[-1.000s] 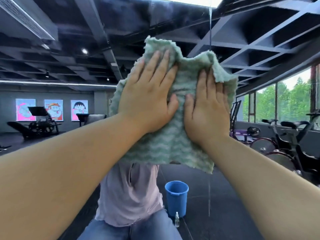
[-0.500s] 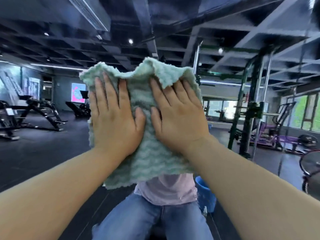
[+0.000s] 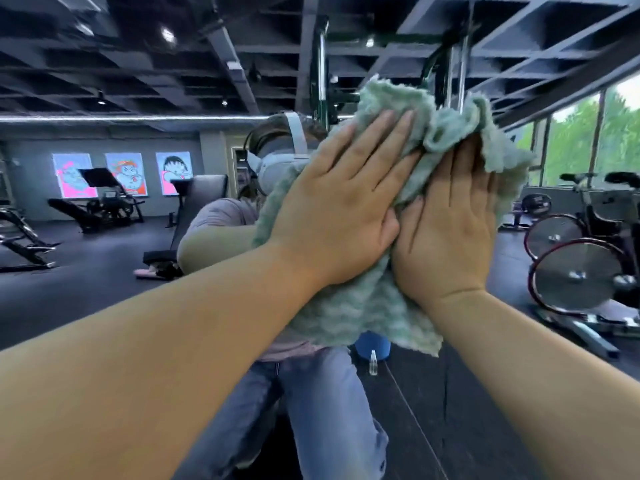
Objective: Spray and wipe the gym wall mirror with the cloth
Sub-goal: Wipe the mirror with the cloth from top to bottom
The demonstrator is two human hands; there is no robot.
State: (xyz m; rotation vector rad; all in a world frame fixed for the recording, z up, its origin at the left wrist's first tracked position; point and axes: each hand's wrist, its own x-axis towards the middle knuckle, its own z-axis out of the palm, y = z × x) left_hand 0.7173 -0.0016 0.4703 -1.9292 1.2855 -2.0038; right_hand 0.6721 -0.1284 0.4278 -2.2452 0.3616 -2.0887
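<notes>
A pale green fuzzy cloth [image 3: 367, 306] is spread against the wall mirror [image 3: 104, 278], which fills the whole view. My left hand [image 3: 343, 209] presses flat on the cloth's left half with straight fingers. Beside it, my right hand [image 3: 446, 230] presses flat on the right half, where the cloth is bunched at the top. The two hands touch at the thumbs. A small clear spray bottle [image 3: 373, 362] shows in the reflection, standing on the floor below the cloth.
The mirror reflects a kneeling person in jeans [image 3: 311, 410], a blue bucket [image 3: 372, 346] partly hidden behind the cloth, exercise bikes [image 3: 581, 265] at right, benches [image 3: 97, 209] at left and a green rack [image 3: 320, 74] behind.
Both hands have slid the cloth to the right and slightly up across the mirror, after a sweep to the left. The cloth's upper right has bunched up.
</notes>
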